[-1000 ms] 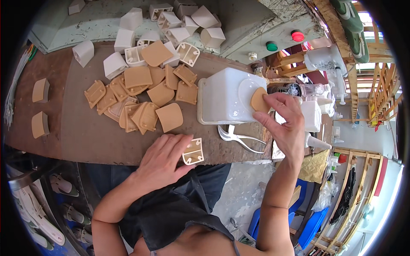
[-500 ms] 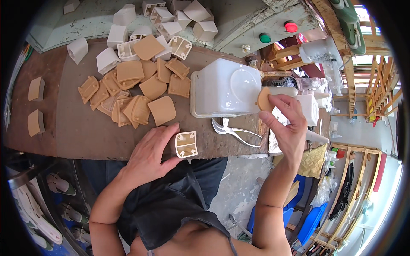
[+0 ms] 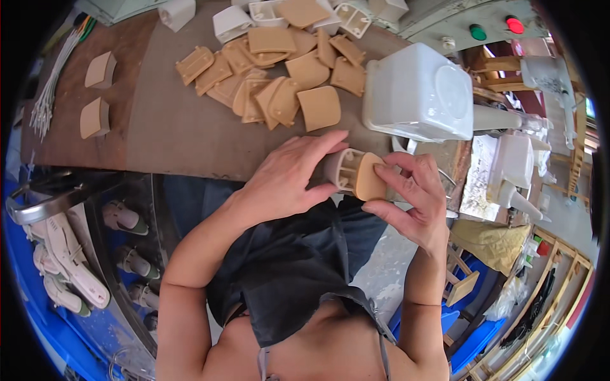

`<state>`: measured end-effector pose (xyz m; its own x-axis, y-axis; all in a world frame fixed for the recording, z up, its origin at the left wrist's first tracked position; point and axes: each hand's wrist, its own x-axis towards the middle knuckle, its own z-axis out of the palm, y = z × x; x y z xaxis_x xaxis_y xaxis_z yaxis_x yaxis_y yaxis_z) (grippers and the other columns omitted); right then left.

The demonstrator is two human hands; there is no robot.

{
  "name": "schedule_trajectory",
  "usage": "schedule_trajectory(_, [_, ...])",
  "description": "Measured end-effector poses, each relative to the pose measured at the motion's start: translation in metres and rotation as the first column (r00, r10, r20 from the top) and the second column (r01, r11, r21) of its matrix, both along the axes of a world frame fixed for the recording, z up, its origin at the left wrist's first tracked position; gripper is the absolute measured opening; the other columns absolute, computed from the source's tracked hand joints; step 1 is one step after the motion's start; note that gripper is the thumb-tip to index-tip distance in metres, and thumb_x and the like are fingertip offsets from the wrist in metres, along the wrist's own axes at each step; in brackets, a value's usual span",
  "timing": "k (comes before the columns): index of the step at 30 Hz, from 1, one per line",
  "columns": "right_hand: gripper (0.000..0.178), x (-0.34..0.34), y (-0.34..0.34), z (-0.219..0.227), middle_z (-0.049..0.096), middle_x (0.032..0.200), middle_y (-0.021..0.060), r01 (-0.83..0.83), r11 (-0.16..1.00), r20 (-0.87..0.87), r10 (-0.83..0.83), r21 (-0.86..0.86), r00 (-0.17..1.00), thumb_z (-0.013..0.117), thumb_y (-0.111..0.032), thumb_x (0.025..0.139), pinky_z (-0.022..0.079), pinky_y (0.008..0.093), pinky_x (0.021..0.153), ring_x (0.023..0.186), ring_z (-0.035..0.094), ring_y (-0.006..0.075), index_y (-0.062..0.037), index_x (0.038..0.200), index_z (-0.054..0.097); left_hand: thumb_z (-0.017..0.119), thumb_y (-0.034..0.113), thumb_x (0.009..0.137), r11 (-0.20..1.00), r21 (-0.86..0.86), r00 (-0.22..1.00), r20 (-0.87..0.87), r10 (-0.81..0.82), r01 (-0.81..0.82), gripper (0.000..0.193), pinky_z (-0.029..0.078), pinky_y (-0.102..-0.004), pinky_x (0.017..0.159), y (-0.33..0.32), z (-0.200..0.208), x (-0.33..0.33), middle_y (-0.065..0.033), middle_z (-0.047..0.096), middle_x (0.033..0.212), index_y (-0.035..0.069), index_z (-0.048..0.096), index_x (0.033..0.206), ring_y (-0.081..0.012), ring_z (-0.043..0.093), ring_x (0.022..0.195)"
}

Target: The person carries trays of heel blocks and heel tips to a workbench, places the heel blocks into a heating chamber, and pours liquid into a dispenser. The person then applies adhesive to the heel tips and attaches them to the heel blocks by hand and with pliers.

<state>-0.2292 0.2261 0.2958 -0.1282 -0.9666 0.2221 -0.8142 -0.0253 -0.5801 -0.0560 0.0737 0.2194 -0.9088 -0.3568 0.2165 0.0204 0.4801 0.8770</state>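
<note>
Between thumb and fingers, my left hand [image 3: 289, 174] grips a white hollow plastic shoe heel [image 3: 344, 170], its ribbed open end turned to the right. My right hand [image 3: 416, 193] pinches a tan heel cap [image 3: 370, 178] by its edge, right at that open end. Whether the cap touches the heel all round cannot be seen. Beyond my hands lies a pile of loose tan caps [image 3: 318, 108], some with small pegs showing. White heels [image 3: 234, 24] stand behind the pile. Two heels with tan caps on them [image 3: 95, 117] sit apart at the left.
A white plastic container [image 3: 413, 95] stands right of the pile, with pliers partly hidden beside it. A white squeeze bottle [image 3: 510, 166] lies farther right. Green and red buttons [image 3: 515, 25] are on the machine behind. Sandals [image 3: 76, 260] rest on a rack at lower left.
My right hand has brought the tan cap from beside the white container to the heel's open end. The view has shifted, so the bench things appear farther right and higher.
</note>
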Motion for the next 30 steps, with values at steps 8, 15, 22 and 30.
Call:
schedule_trajectory(8, [0.046,0.011,-0.013,-0.009,0.061,0.107,0.0078,-0.051,0.998,-0.195,0.055,0.023,0.979,0.082,-0.022,0.06,0.048,0.0377,0.073,0.085,0.054,0.0267,-0.0077,0.102,0.069,0.075,0.009,0.068,0.999,-0.034,0.999,-0.049,0.001,-0.003,0.071,0.045,-0.0414,0.093,-0.001,0.001,0.008,-0.0113,0.061,0.116,0.009,0.046,0.133,-0.0315,0.056,0.108])
schedule_trajectory(15, [0.047,0.011,-0.016,-0.011,0.061,0.109,0.008,-0.064,0.997,-0.207,0.073,0.047,0.976,0.081,-0.023,0.06,0.047,0.0373,0.073,0.085,0.054,0.0263,-0.0094,0.103,0.07,0.076,0.014,0.071,0.996,-0.08,0.994,-0.097,-0.058,0.05,0.063,0.046,-0.0407,0.092,-0.009,0.003,0.006,-0.0112,0.06,0.119,0.008,0.052,0.13,-0.032,0.057,0.108])
schedule_trajectory(22, [0.048,0.012,-0.009,-0.017,0.059,0.114,0.0076,-0.028,0.999,-0.161,0.034,0.04,0.986,0.081,-0.023,0.062,0.046,0.0381,0.076,0.087,0.054,0.0256,-0.0105,0.107,0.069,0.07,0.022,0.083,0.998,0.026,0.998,0.009,-0.065,0.064,0.049,0.042,-0.0412,0.096,-0.002,0.014,0.004,-0.0132,0.058,0.122,0.004,0.054,0.126,-0.0322,0.053,0.114])
schedule_trajectory(30, [0.094,-0.005,0.033,-0.038,0.049,0.13,0.0201,0.283,0.959,-0.169,-0.275,0.026,0.946,0.082,-0.045,0.058,0.038,0.046,0.098,0.12,0.047,0.038,-0.0016,0.134,0.046,0.066,0.019,0.085,0.981,-0.195,0.999,0.036,0.011,-0.003,0.052,0.037,-0.0416,0.102,0.007,0.011,0.008,-0.0161,0.053,0.13,0.003,0.048,0.131,-0.0334,0.048,0.122])
